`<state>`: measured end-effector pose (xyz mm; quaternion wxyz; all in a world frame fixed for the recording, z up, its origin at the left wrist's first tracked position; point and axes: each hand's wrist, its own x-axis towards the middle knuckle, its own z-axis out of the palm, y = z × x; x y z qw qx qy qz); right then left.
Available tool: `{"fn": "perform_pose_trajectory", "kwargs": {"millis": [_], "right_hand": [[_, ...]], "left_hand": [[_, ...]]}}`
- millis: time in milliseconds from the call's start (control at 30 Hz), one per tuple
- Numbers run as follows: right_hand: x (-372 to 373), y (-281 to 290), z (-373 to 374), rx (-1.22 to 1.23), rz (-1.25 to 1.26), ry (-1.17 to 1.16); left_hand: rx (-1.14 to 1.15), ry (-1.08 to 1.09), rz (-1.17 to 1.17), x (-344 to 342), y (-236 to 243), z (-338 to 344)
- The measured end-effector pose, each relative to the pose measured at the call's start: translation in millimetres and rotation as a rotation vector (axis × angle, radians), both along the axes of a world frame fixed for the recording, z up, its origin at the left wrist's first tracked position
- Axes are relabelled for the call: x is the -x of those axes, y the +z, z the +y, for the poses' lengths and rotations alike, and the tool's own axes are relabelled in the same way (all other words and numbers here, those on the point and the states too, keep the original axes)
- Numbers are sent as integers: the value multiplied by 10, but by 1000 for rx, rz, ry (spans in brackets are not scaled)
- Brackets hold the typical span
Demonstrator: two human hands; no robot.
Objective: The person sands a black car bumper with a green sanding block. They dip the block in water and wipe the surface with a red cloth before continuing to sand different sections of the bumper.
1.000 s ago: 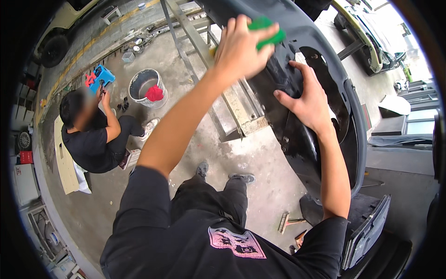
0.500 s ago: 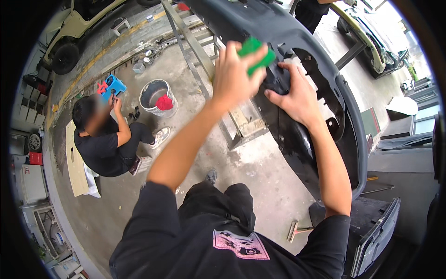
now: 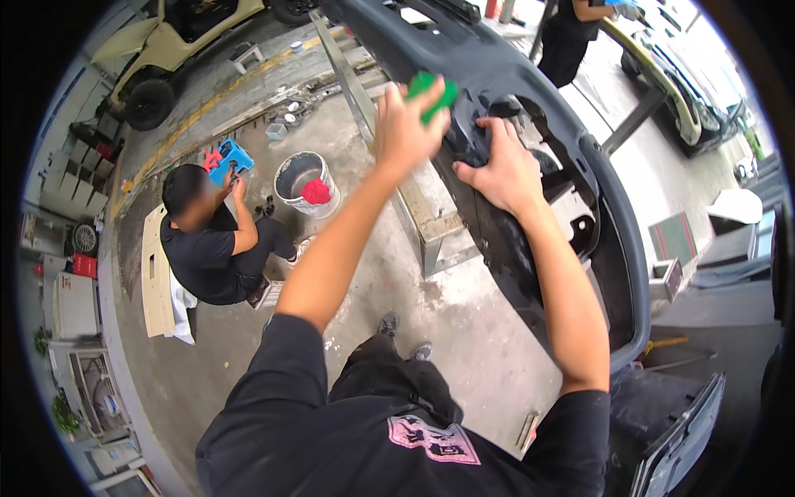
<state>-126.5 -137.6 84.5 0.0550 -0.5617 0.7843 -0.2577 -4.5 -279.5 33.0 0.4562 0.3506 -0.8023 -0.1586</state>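
Note:
My left hand (image 3: 406,132), slightly blurred, grips a green pad (image 3: 432,98) against the outer face of a dark grey car bumper (image 3: 505,62). Just to its right, my right hand (image 3: 507,170) holds the bumper by a black ledge beside an opening, thumb on one side and curled fingers on the other. The bumper lies tilted on a metal stand (image 3: 443,232), its hollow inner side partly towards me. The pad's working face is hidden by my fingers and the bumper.
A seated person (image 3: 207,240) handles a small dark part at left, near a blue box (image 3: 233,159) and a bucket (image 3: 286,186) with a red cloth. Another person (image 3: 567,37) stands beyond the bumper. Dark panels (image 3: 675,447) lean at lower right; a brush (image 3: 528,431) lies on the floor.
My left hand has moved a little left with the green pad, and my right hand has shifted left too, still on the bumper. The whole view has turned slightly.

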Motion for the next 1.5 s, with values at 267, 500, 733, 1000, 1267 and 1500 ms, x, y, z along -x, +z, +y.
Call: {"fn": "perform_pose_trajectory", "kwargs": {"millis": [267, 500, 733, 1000, 1267, 1500], "right_hand": [[-10, 2, -41, 38, 30, 33], [-39, -30, 24, -21, 44, -52], [-135, 40, -342, -135, -57, -318], [-184, -185, -55, -120, -2, -727], [291, 232, 1260, 180, -493, -915], [-278, 546, 925, 124, 13, -1222]], "left_hand": [[-154, -73, -105, 120, 411, -746], [-291, -155, 195, -1585, -677, -1012], [-638, 1, 163, -3009, -2872, -2416], [-790, 54, 60, -3680, -5209, -4072], [-823, 327, -547, -3791, -6997, -5368], [-679, 556, -940, -3564, -8674, -6241]]}}
